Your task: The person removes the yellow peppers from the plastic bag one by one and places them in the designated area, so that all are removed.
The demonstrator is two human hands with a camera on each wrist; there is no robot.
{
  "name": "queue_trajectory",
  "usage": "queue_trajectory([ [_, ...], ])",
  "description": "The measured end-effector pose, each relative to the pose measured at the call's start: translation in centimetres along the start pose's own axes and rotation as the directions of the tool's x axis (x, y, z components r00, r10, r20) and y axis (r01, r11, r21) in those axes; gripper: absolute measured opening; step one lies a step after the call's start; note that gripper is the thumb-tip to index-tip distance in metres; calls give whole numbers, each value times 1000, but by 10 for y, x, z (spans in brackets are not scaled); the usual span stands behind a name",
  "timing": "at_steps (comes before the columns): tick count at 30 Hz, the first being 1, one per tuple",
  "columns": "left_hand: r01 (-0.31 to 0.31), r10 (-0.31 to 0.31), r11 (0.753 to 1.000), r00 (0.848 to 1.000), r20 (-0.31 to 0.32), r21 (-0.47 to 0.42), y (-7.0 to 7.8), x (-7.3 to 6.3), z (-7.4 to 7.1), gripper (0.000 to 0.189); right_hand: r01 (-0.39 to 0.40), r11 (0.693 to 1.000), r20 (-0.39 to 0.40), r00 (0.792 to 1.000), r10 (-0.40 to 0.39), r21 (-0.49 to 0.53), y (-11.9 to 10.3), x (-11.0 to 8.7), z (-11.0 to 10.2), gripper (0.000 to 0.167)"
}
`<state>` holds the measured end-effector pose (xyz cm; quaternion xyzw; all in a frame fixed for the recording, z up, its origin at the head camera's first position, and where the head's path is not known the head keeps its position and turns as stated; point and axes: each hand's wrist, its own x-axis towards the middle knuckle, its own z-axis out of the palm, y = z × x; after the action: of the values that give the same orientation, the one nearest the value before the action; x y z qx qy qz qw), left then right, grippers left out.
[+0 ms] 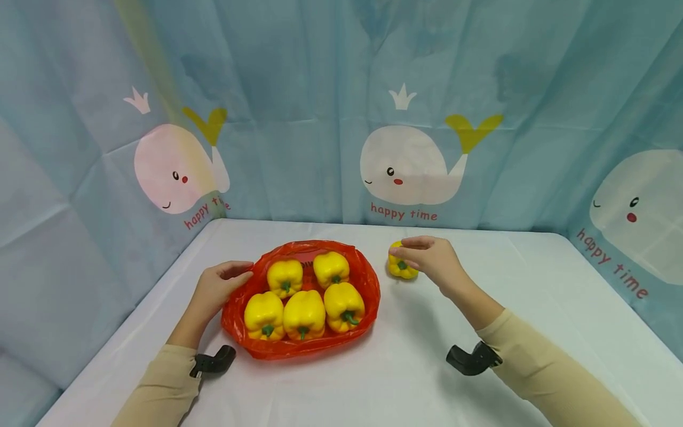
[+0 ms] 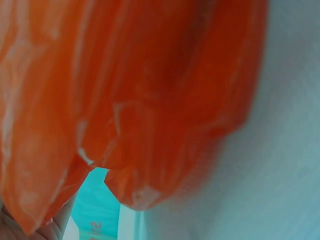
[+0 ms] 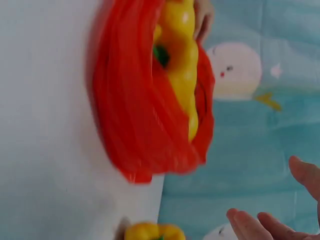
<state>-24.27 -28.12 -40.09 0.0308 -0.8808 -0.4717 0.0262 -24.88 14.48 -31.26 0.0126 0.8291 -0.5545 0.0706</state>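
Observation:
A red plastic bag (image 1: 368,320) lies with its mouth spread wide, and several yellow bell peppers (image 1: 304,311) with green stems sit inside. At its left rim, my left hand (image 1: 216,289) pinches the plastic between thumb and fingers; in the left wrist view the red film (image 2: 150,90) hides most of that hand. One more yellow bell pepper (image 1: 401,271) stands on the table right of the bag, partly covered by my right hand (image 1: 434,261). In the right wrist view, the right fingers (image 3: 250,227) are spread from the thumb and apart from that pepper (image 3: 155,233).
The white table (image 1: 405,367) extends in front of the bag and to the right. A light blue curtain (image 1: 299,166) with printed whales hangs behind and at both sides. Dark curved devices (image 1: 472,359) are strapped at both wrists.

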Motion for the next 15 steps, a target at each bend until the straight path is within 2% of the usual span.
queue_trajectory([
  [8,-8,8,1000,1000,-4,2,0,0,0,55,69,997,49,996,-70,20,3,-21,37,53],
  [15,-7,7,1000,1000,0,-3,1,-1,0,55,109,994,53,993,-109,3,8,-29,66,58],
])
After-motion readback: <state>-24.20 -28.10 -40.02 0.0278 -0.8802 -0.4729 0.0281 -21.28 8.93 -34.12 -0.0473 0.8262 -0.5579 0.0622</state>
